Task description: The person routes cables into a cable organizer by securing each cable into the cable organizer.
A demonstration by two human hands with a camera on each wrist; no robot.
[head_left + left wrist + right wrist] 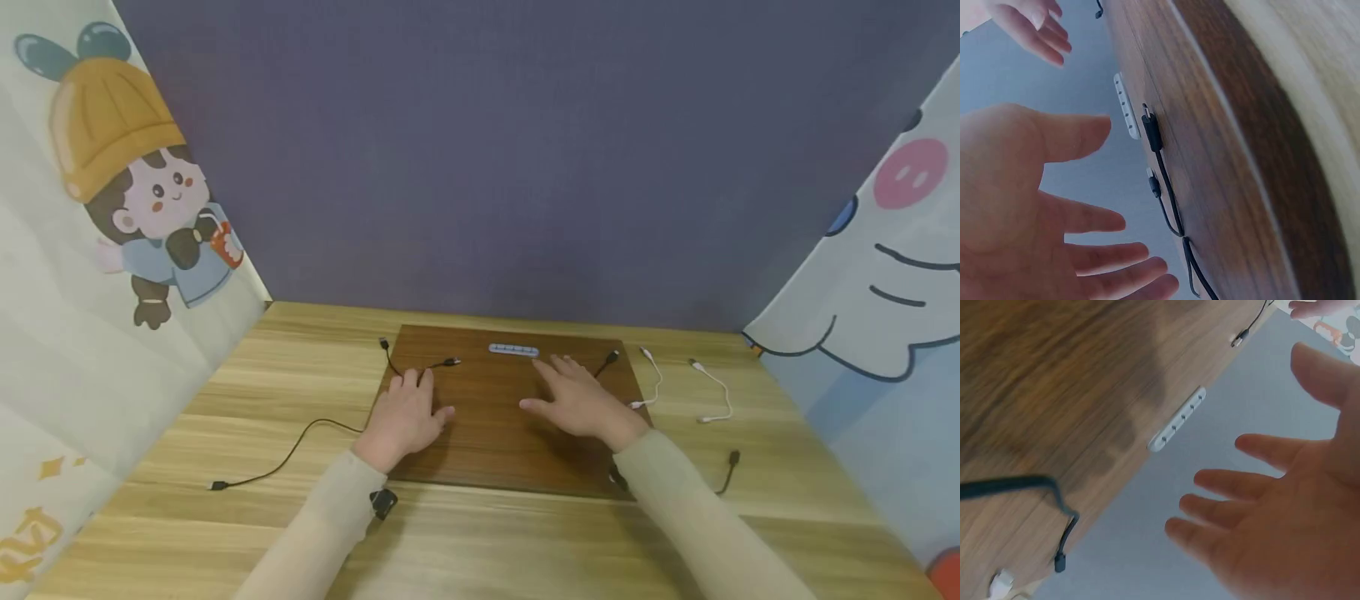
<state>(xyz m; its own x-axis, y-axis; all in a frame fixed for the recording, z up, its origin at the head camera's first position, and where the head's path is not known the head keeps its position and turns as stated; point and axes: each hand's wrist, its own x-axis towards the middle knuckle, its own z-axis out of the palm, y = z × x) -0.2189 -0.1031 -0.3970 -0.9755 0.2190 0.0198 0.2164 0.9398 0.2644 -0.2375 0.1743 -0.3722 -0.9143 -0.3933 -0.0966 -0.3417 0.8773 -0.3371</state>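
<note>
Board (480, 429) in dark brown wood grain lies flat on the pale wooden table (495, 550), and both hands are over it. The left hand (402, 419) is above the board's left part, fingers spread, thumb held away, with nothing in its grip. Just beyond its fingertips are two black plugs, one on the board (451, 362) and one on the table beside its left edge (384, 343). A black cord (300, 442) curves over the table and goes out of sight at this hand.

The right hand (577, 400) is also spread wide and holds nothing; a black plug (612, 357) lies just beside it. Near the board's far edge, between the hands and beyond them, sits a pale slotted cable holder (513, 350), its slots unfilled.

On the right lie two white cables, the nearer (658, 375) reaching the board's edge, the farther (723, 392) on the table, and another black plug (734, 457). Orange marks (30, 542) on the left-hand cartoon cloth (60, 333) are too cut off to read.
</note>
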